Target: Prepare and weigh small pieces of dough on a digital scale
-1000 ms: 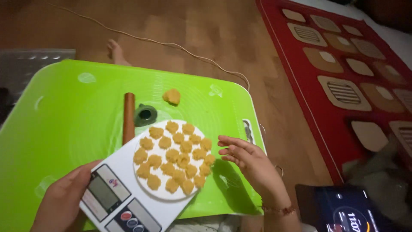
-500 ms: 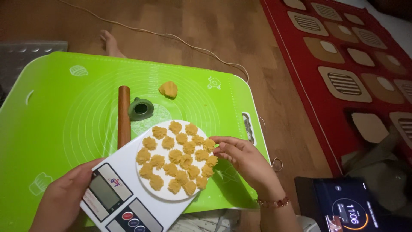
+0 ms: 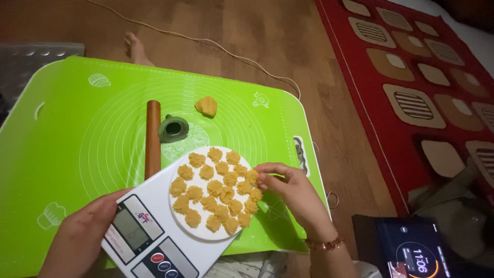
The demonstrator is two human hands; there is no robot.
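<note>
Warm, fairly dim indoor light falls evenly from above, so the bright green silicone baking mat stays vivid while the brown wooden floor and the far corners sink into murk. Shadows are soft and short, with no hard glare. Detail is slightly smeared throughout, and the glowing phone screen at the lower right is blurred.

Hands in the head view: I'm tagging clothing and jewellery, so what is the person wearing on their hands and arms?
Both are bare, with no gloves and no sleeves in view. The right hand has a thin beaded bracelet with reddish and gold beads at the wrist. The left hand shows no ring, watch or bracelet.
</note>
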